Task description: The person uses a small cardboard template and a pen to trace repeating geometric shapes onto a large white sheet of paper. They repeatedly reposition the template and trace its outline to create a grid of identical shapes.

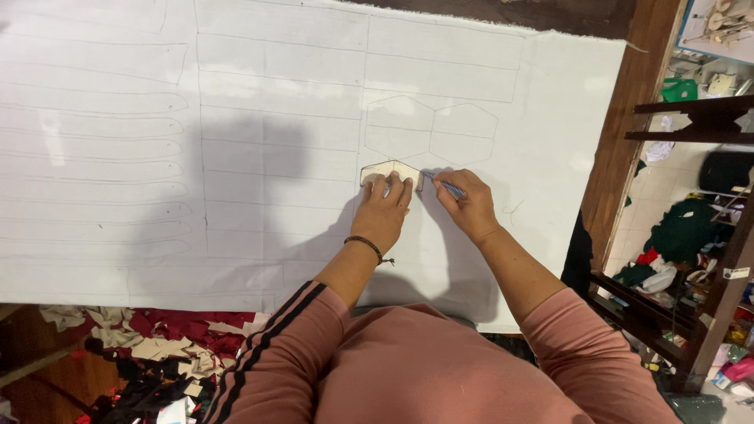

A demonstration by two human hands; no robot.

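Plainly, the hexagonal template (390,172) lay flat on the white fabric (314,118) spread over the worktop (620,110), just below the outlines already drawn there. It looked thin, light and fairly stiff, probably card, so it would likely slide easily on the cloth unless pressed from above; the sensible hold was flat pressure near its middle and lower edge, leaving the rim free. The left hand (382,213) did just that: its fingers (390,187) lay slightly spread and extended on the template's lower part, pinning it down rather than gripping it. The right hand (469,206) sat just beside the template's right corner, its fingers closed together around a blue pen (448,187) whose tip touched the fabric at the template's edge. The fabric itself seemed soft and prone to wrinkle. Cloth scraps (165,345) in red and cream lay on the floor below the worktop's near edge.
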